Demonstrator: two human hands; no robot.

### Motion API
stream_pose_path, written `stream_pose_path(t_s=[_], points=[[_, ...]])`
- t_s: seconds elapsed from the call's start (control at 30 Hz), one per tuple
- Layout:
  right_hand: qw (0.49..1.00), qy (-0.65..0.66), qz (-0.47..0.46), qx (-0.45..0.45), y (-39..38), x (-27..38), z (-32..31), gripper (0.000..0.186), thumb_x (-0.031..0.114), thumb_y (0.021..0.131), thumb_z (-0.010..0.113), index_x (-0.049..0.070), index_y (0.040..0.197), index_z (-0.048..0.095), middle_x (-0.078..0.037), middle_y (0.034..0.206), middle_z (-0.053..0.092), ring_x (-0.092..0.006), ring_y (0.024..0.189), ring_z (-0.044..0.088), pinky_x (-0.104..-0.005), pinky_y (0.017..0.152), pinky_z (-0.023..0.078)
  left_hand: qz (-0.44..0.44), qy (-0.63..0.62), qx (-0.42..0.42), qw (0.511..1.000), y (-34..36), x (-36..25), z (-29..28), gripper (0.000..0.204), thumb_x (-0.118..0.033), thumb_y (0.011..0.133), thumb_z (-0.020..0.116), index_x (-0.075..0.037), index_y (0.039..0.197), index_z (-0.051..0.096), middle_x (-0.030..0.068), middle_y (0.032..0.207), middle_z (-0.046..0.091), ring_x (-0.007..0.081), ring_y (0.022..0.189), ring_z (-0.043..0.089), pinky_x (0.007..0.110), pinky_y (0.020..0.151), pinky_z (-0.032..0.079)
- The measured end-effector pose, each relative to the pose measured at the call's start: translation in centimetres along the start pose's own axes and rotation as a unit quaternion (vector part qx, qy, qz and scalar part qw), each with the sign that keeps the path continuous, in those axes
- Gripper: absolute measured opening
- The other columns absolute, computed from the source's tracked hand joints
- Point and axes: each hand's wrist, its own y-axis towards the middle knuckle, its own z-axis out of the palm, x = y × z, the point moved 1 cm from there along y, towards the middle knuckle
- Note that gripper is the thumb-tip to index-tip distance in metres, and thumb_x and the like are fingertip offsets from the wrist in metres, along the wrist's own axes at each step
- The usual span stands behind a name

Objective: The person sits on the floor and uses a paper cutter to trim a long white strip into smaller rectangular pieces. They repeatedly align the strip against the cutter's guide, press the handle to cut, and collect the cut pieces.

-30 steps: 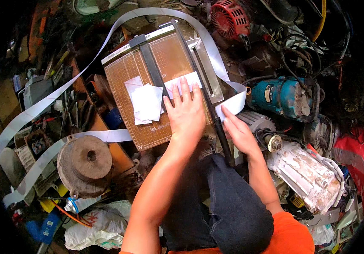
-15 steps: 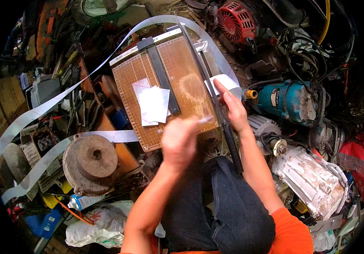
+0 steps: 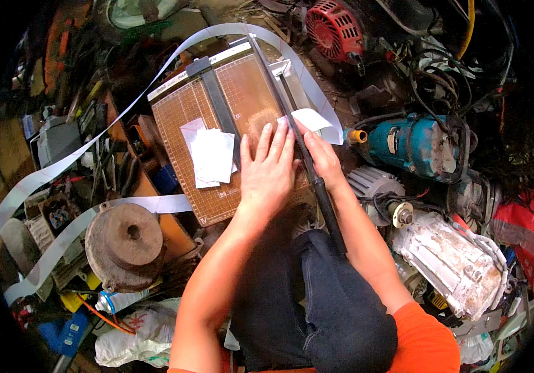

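Observation:
A brown paper cutter (image 3: 174,118) with a printed grid lies in front of me, a black bar (image 3: 218,102) across its board. My left hand (image 3: 268,163) lies flat on it, fingers stretched, fingertips at the end of a white paper strip (image 3: 318,123). The long blade arm (image 3: 279,84) with its black handle (image 3: 328,214) is down along the right edge. Just right of the blade, my right hand (image 3: 324,158) holds the strip; its fingertips are partly hidden by the blade. Several cut white paper pieces (image 3: 214,155) lie loosely piled left of my left hand.
A long white paper band (image 3: 49,171) loops around the cutter's far side and left. A rusty round metal part (image 3: 127,239) stands at left. A teal power tool (image 3: 413,146), a whitish motor housing (image 3: 453,264) and a red engine cover (image 3: 335,31) crowd the right.
My left hand has moved up and right and flattened onto the board; the small white piece in it no longer shows there. My right hand stays beside the blade at the strip.

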Motion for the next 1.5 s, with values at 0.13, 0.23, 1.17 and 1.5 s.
stream_pose_path(t_s=[0.13, 0.23, 1.17, 1.5], points=[[0.968, 0.18, 0.046, -0.168, 1.9, 0.3, -1.2, 0.035, 0.013, 0.097, 0.062, 0.0, 0.129, 0.062, -0.007, 0.119, 0.069, -0.005, 0.077, 0.06, -0.0192, 0.067, 0.05, -0.001, 0.023, 0.011, 1.0, -1.2, 2.0, -1.3, 0.048, -0.026, 0.093, 0.06, -0.008, 0.137, 0.054, 0.0086, 0.149, 0.048, 0.0262, 0.141, 0.039, 0.06, 0.115, 0.021], [0.961, 0.203, 0.082, -0.169, 2.4, -0.4, -2.3, 0.035, 0.009, 0.093, 0.066, 0.0, 0.127, 0.064, -0.006, 0.116, 0.07, -0.005, 0.081, 0.061, -0.0196, 0.069, 0.05, -0.018, 0.03, 0.021, 0.999, -1.3, 2.0, -1.3, 0.049, -0.025, 0.093, 0.059, -0.006, 0.138, 0.052, 0.0116, 0.15, 0.046, 0.0294, 0.142, 0.038, 0.059, 0.115, 0.022], [0.965, 0.159, 0.046, -0.201, 1.7, -1.1, 0.4, 0.039, 0.005, 0.095, 0.064, -0.001, 0.134, 0.058, -0.009, 0.122, 0.066, -0.0104, 0.094, 0.065, -0.0244, 0.082, 0.053, -0.09, 0.005, 0.032, 0.995, -0.1, -1.1, 0.8, 0.064, -0.033, 0.094, 0.058, -0.004, 0.148, 0.039, 0.0148, 0.158, 0.032, 0.0387, 0.147, 0.025, 0.074, 0.109, 0.015], [0.965, 0.161, 0.046, -0.201, 1.9, -1.2, 0.4, 0.037, 0.004, 0.096, 0.063, -0.001, 0.133, 0.059, -0.008, 0.121, 0.067, -0.0097, 0.092, 0.065, -0.0239, 0.08, 0.053, -0.104, -0.021, 0.034, 0.994, -0.1, -1.0, 0.8, 0.065, -0.031, 0.094, 0.059, 0.0, 0.148, 0.039, 0.0178, 0.159, 0.028, 0.0383, 0.148, 0.023, 0.073, 0.109, 0.015]])
